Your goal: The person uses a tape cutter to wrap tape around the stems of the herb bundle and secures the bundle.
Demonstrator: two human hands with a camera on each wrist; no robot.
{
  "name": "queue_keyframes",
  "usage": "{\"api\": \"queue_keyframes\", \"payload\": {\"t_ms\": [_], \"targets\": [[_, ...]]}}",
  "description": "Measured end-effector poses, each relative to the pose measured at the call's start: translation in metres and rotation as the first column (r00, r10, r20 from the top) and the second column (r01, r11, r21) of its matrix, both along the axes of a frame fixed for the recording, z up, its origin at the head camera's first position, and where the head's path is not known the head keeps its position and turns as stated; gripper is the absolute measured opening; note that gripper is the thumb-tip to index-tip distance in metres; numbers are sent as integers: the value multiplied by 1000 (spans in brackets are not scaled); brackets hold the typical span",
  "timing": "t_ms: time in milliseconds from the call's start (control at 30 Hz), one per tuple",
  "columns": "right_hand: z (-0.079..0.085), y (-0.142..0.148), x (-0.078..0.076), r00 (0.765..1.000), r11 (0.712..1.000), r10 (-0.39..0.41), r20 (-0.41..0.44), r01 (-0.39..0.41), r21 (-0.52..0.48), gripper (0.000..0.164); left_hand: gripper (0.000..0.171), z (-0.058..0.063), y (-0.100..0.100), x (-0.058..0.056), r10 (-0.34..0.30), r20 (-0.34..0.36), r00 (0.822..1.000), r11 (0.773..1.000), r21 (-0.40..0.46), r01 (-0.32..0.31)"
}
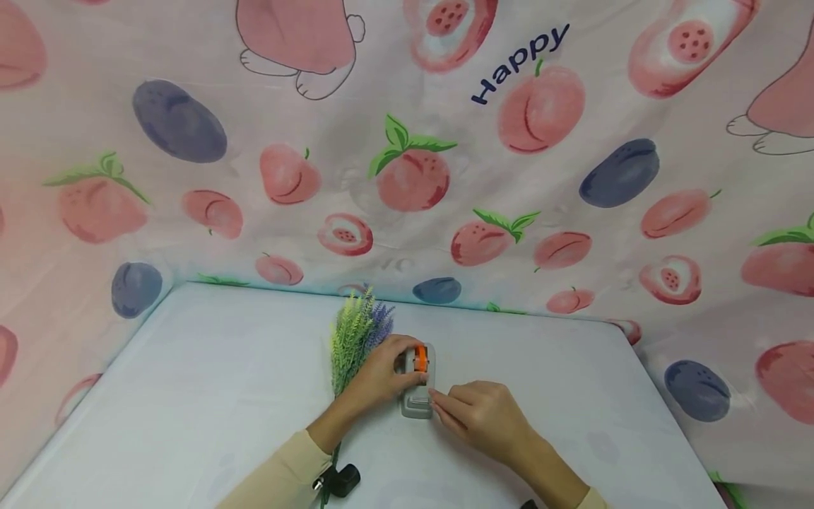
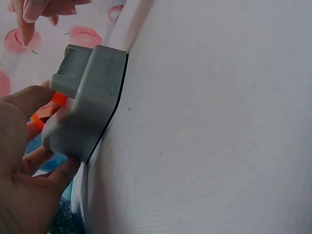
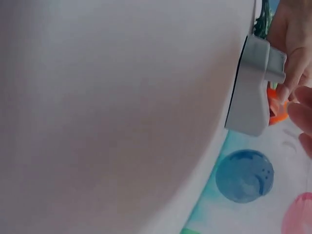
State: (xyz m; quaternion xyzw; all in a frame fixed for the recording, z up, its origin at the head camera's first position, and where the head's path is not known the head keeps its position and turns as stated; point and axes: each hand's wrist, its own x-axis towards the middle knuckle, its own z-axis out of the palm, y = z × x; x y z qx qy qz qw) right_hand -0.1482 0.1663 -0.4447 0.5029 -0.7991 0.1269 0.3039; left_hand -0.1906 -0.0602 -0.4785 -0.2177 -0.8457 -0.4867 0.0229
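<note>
A grey tape dispenser (image 1: 417,405) with an orange wheel (image 1: 421,359) stands on the white table, lengthwise to the person. My left hand (image 1: 386,367) grips its far part, thumb and fingers on either side near the wheel. In the left wrist view, fingertips press against the grey body (image 2: 92,109). Near the dispenser's close end is my right hand (image 1: 486,417), its extended fingertips right at the right side in the head view. The right wrist view catches only those fingertips (image 3: 301,114) at its edge, beside the orange wheel. Nothing shows between them.
Green and purple artificial flowers (image 1: 350,339) lie left of the dispenser, their stems passing under the left forearm. A small black object (image 1: 344,481) is by the left sleeve. A fruit-printed cloth (image 1: 356,170) hangs behind the white table (image 1: 547,360).
</note>
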Motion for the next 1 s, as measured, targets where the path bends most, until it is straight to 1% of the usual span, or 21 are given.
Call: {"api": "queue_keyframes", "payload": {"t_ms": [67, 133, 200, 233, 267, 300, 333, 367, 400, 433, 467, 500, 533, 567, 600, 633, 700, 800, 833, 900, 1000], "targets": [[1, 0, 0, 998, 1000, 13, -67, -11, 24, 29, 48, 0, 0, 0, -1, -3, 1000, 1000, 4, 1], [2, -1, 1, 998, 1000, 21, -56, -20, 17, 27, 48, -1, 0, 0, -1, -8, 1000, 1000, 2, 1], [3, -2, 1, 999, 1000, 21, 46, -20, -21, 20, 48, -1, 0, 0, 0, -17, 1000, 1000, -7, 0], [4, -2, 1, 990, 998, 11, 144, -3, -55, 16, 48, -2, 0, 0, 1, -16, 1000, 1000, -12, -1], [6, -3, 1, 961, 995, 2, 278, 26, -96, 13, 48, -2, 0, -1, 2, -16, 1000, 1000, -17, -2], [8, -3, 0, 906, 988, -4, 423, 70, -139, 11, 48, -2, 1, -1, 2, -16, 1000, 1000, -22, -2], [9, -3, -1, 827, 976, -5, 562, 127, -178, 10, 48, -2, 1, -1, 1, -12, 1000, 1000, -22, -1], [11, -3, -3, 721, 959, 7, 693, 191, -208, 11, 48, -2, 1, -1, 1, -7, 1000, 1000, -21, -1], [12, -3, -5, 605, 940, 22, 796, 259, -223, 14, 48, -2, 1, -1, 2, -1, 1000, 1000, -22, -2], [13, -3, -8, 486, 918, 38, 873, 328, -222, 19, 48, -2, 1, -1, 3, 8, 1000, 1000, -18, -2], [14, -2, -12, 375, 899, 60, 925, 382, -213, 24, 48, -2, 1, -1, 2, 8, 1000, 1000, -16, -2], [14, -2, -15, 279, 885, 84, 957, 421, -201, 29, 48, -2, 1, -1, 2, 8, 1000, 1000, -13, -2], [13, -1, -19, 192, 873, 110, 975, 451, -187, 33, 48, -2, 1, -1, 2, 10, 1000, 1000, -9, -2], [13, -1, -21, 121, 865, 131, 984, 471, -174, 36, 47, -2, 1, -1, 3, 9, 1000, 1000, -10, -3], [12, 0, -24, 68, 859, 149, 987, 485, -163, 38, 47, -2, 1, -1, 2, 9, 1000, 1000, -9, -2], [10, 0, -26, 21, 853, 167, 986, 498, -155, 40, 48, -2, 1, -2, 1, 11, 1000, 1000, -6, -1], [8, 1, -28, -51, 846, 205, 978, 511, -151, 40, 48, -3, 1, -2, 1, 16, 1000, 1000, -5, -1], [5, 1, -30, -119, 835, 245, 962, 531, -147, 41, 47, -3, 1, -2, -2, 23, 1000, 1000, -2, 2], [5, 1, -31, -137, 830, 256, 957, 539, -144, 41, 47, -2, 1, -2, -4, 26, 1000, 1000, 1, 4], [3, -1, -32, -161, 820, 267, 950, 556, -136, 41, 47, -1, 0, -1, -10, 29, 1000, 1000, 9, 10], [2, -4, -34, -178, 811, 270, 946, 571, -124, 40, 47, -1, 0, -1, -18, 35, 999, 1000, 24, 17]]}}
